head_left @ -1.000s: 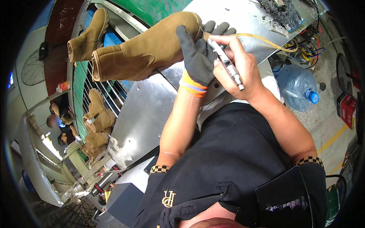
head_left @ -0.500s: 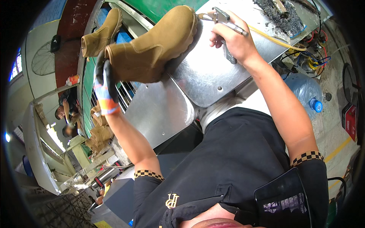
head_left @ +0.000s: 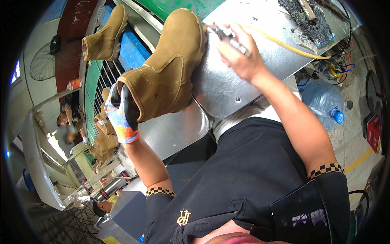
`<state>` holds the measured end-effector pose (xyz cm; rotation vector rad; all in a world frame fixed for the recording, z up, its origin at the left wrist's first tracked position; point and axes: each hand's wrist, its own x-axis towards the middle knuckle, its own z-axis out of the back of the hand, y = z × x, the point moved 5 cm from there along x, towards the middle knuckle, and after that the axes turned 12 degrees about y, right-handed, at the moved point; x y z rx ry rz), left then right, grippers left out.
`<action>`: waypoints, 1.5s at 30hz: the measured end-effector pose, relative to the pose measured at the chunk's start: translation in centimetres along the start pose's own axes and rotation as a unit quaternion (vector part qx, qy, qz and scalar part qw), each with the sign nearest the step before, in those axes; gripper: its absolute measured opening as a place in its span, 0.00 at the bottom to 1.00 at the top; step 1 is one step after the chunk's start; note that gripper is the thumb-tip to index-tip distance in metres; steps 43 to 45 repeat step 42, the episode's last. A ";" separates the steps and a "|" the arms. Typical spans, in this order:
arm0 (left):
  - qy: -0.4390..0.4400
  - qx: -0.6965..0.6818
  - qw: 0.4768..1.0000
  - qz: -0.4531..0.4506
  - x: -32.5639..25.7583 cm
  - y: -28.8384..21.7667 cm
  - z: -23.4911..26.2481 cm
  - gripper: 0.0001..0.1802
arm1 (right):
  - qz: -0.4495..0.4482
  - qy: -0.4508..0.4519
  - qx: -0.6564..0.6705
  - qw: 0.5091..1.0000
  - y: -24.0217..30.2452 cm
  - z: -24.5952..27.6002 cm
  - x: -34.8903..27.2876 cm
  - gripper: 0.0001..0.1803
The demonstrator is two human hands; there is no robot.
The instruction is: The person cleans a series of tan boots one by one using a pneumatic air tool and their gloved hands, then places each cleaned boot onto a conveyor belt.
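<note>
My left hand (head_left: 122, 118), in a striped glove with dark fingers, grips a tan ankle boot (head_left: 172, 59) at its shaft opening. The boot lies tilted over the metal worktop, toe pointing away and sole edge facing right. Bare and blurred by motion, my right hand (head_left: 243, 60) is closed around a gun-shaped metal tool (head_left: 228, 37). Its tip is at the sole edge near the toe; whether it touches cannot be made out. Another tan boot (head_left: 106, 37) rests on the rack at the far left.
Beneath the hands is a shiny metal worktop (head_left: 227, 91). A yellow hose (head_left: 290, 46) crosses it toward a dark fibrous clump (head_left: 308, 25). Right of the worktop stands a clear water jug (head_left: 323, 101) beside cables. More boots (head_left: 105, 140) and other people are at left.
The boot has turned so its toe points more away from me, and my left hand has shifted right and nearer. My right hand and the tool have moved slightly left along the sole edge.
</note>
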<state>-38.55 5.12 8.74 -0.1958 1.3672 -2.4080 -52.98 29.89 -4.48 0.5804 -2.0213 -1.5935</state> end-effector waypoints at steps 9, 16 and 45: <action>-0.043 -0.075 0.994 -0.068 4.0 -0.1 -0.3 0.22 | 0.041 -0.076 -0.050 0.995 0.3 5.7 2.2 0.22; 0.017 -0.287 0.948 -0.133 25.7 0.1 0.2 0.16 | 0.084 -0.072 -0.191 0.975 1.8 5.6 2.7 0.23; -0.200 0.719 0.633 0.204 5.0 22.9 43.2 0.49 | 0.025 -0.068 -0.125 0.990 -0.3 4.8 3.6 0.24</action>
